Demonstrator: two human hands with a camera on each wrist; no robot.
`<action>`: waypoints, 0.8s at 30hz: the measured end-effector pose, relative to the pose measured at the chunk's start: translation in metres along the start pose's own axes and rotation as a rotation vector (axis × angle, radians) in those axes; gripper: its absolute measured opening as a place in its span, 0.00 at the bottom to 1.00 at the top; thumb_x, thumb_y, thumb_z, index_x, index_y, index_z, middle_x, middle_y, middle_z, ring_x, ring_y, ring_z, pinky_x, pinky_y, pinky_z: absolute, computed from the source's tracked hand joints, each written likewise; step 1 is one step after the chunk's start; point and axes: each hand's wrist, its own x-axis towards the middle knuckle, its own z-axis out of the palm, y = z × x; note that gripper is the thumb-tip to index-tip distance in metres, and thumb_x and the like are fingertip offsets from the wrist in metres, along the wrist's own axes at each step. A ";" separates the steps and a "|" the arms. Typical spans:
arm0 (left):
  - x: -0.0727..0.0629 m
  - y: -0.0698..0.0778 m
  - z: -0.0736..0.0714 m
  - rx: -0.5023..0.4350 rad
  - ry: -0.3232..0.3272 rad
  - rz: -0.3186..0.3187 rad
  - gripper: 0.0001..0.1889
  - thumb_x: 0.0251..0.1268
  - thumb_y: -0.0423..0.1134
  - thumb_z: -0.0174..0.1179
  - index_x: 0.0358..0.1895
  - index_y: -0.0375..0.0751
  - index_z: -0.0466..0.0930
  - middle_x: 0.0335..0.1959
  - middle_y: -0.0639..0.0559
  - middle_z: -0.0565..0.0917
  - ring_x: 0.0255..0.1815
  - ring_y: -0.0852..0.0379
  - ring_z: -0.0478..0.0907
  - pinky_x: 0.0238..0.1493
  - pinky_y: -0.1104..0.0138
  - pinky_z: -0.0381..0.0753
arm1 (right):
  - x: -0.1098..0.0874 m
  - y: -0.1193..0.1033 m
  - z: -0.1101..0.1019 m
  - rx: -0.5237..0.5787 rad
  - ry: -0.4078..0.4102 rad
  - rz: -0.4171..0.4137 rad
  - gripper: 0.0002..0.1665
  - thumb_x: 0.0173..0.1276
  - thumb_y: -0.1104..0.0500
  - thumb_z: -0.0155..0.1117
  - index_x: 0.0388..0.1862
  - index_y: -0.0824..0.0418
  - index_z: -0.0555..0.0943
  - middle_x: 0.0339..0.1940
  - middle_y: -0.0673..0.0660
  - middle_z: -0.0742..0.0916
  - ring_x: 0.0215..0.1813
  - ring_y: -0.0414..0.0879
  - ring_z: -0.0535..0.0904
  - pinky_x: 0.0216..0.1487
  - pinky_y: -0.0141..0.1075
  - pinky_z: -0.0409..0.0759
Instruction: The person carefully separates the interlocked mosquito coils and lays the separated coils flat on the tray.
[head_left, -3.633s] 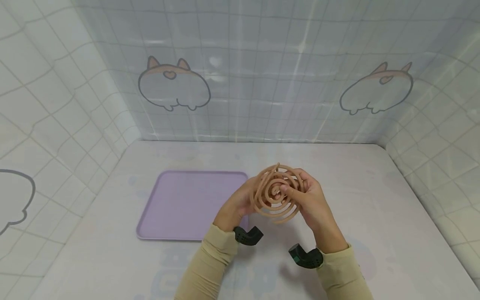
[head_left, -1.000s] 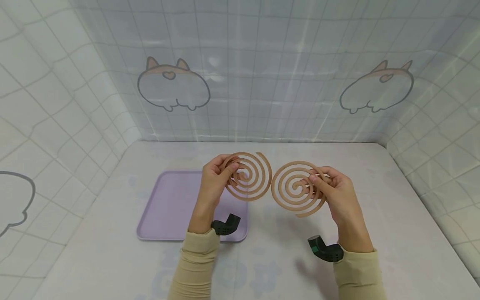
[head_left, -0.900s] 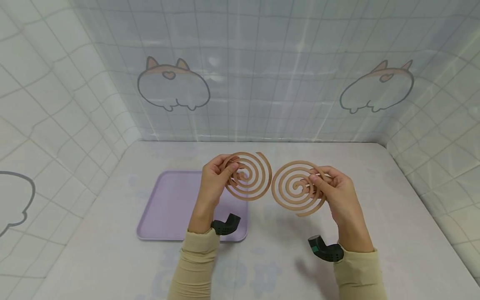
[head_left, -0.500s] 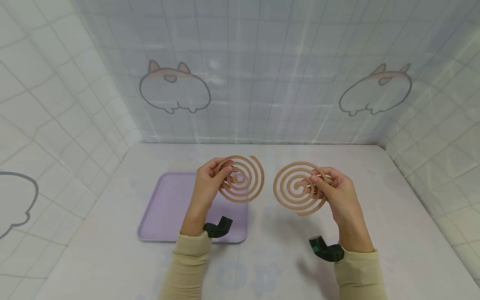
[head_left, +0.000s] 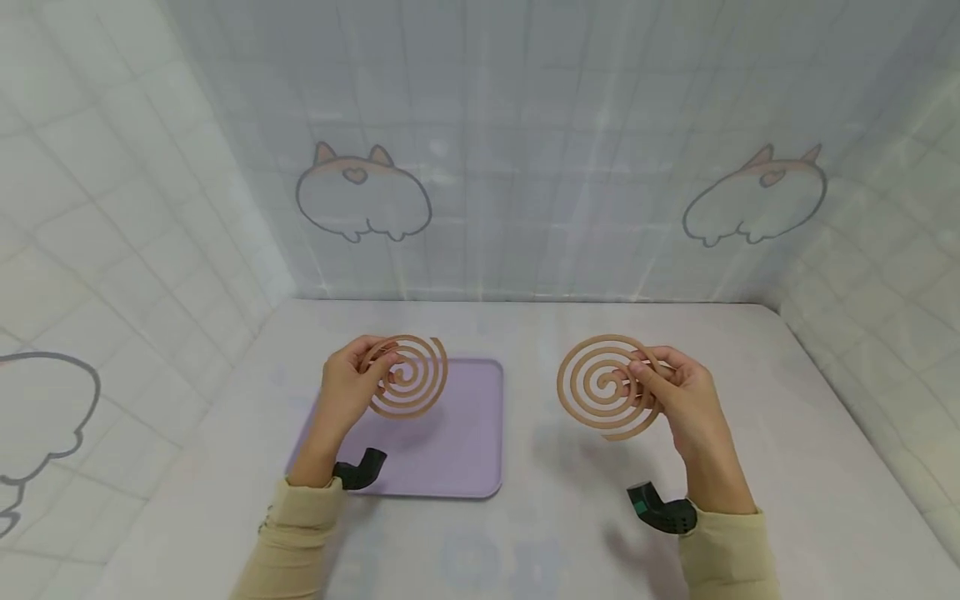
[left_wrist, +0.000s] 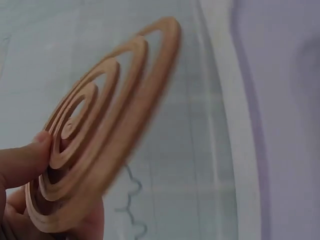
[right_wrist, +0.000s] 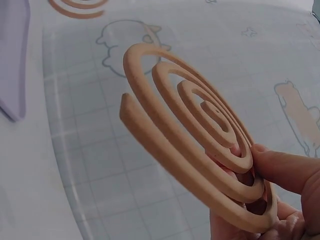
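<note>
Two tan mosquito coils are held up, one in each hand and well apart. My left hand (head_left: pixel 347 390) pinches the left mosquito coil (head_left: pixel 444 373) by its left side, thumb in front and fingers behind, above the purple tray (head_left: pixel 491 433). On the right, my right hand (head_left: pixel 693 404) pinches the right mosquito coil (head_left: pixel 562 390) at its right side, over the white table. In the left wrist view the left coil (left_wrist: pixel 140 107) tilts up from the thumb. The right wrist view shows the right coil (right_wrist: pixel 165 140) with its loose outer end toward the upper left.
The purple tray lies flat on the white table (head_left: pixel 555 525), left of the middle. A tiled-pattern curtain wall (head_left: pixel 555 183) with cartoon animals closes off the back, and similar walls stand at both sides. Each wrist wears a black camera mount (head_left: pixel 663 512).
The two coils, earlier together in both hands, are now apart. My left hand has carried its coil left over the tray. The right hand has barely moved in the last second.
</note>
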 end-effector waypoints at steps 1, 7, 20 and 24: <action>-0.001 -0.003 -0.004 0.054 0.004 0.007 0.11 0.62 0.35 0.60 0.43 0.33 0.79 0.27 0.38 0.82 0.22 0.52 0.80 0.20 0.68 0.78 | -0.001 0.001 -0.001 -0.007 0.003 0.001 0.05 0.66 0.64 0.59 0.39 0.65 0.76 0.25 0.51 0.87 0.22 0.39 0.79 0.23 0.29 0.77; -0.005 -0.020 -0.020 0.473 0.085 0.138 0.09 0.57 0.36 0.64 0.40 0.39 0.81 0.22 0.47 0.82 0.14 0.57 0.72 0.14 0.69 0.68 | -0.003 0.002 -0.001 -0.020 0.007 0.002 0.06 0.65 0.62 0.59 0.39 0.63 0.77 0.26 0.51 0.87 0.22 0.39 0.79 0.23 0.29 0.77; -0.014 -0.051 -0.022 0.961 0.009 0.215 0.08 0.57 0.40 0.64 0.38 0.41 0.79 0.19 0.43 0.81 0.12 0.44 0.73 0.10 0.57 0.68 | -0.003 0.003 -0.001 -0.024 0.020 -0.008 0.07 0.66 0.63 0.59 0.39 0.66 0.76 0.26 0.51 0.87 0.23 0.39 0.80 0.24 0.29 0.78; -0.022 -0.059 -0.016 1.023 -0.010 0.312 0.09 0.51 0.38 0.68 0.33 0.42 0.79 0.18 0.47 0.81 0.12 0.48 0.73 0.09 0.60 0.67 | -0.003 0.003 -0.002 -0.021 0.023 -0.013 0.06 0.65 0.62 0.59 0.38 0.64 0.76 0.26 0.51 0.87 0.24 0.39 0.81 0.24 0.29 0.78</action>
